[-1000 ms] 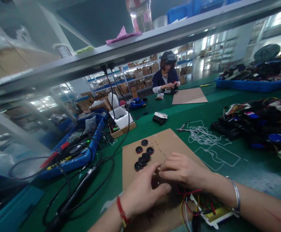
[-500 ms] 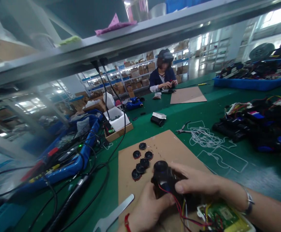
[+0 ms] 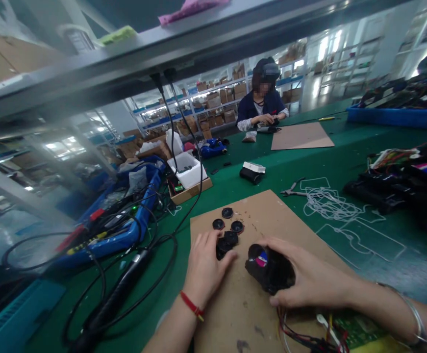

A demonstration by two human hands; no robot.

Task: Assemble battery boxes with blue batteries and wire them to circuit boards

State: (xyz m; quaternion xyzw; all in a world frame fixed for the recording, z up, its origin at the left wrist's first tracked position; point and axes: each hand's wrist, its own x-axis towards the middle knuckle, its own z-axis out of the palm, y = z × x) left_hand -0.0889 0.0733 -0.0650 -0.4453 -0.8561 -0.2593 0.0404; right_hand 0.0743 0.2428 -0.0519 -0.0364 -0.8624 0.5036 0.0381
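Note:
My right hand (image 3: 305, 274) is closed round a black rounded housing (image 3: 272, 269), whose near-left end shows a blue and magenta patch inside. Red and other coloured wires (image 3: 285, 326) run below it towards a green circuit board (image 3: 360, 328), partly hidden under my forearm. My left hand (image 3: 206, 260) is over the brown board (image 3: 231, 314), thumb and fingers apart around a cluster of round black speaker-like discs (image 3: 230, 239). Whether it touches them is unclear. Just beyond, three more discs (image 3: 227, 213) lie apart from the cluster.
White cord (image 3: 331, 203) and pliers (image 3: 292, 190) lie right of the board. Black wired units (image 3: 393, 186) are piled farther right. On the left stand a blue tray (image 3: 147, 201) of tools and looping black cables (image 3: 174, 245). Across the table sits a co-worker (image 3: 263, 98). A shelf (image 3: 106, 63) hangs overhead.
My left hand has left the housing and moved over to the cluster of discs. My right hand alone now holds the housing, turned so its inside shows. The view has shifted slightly.

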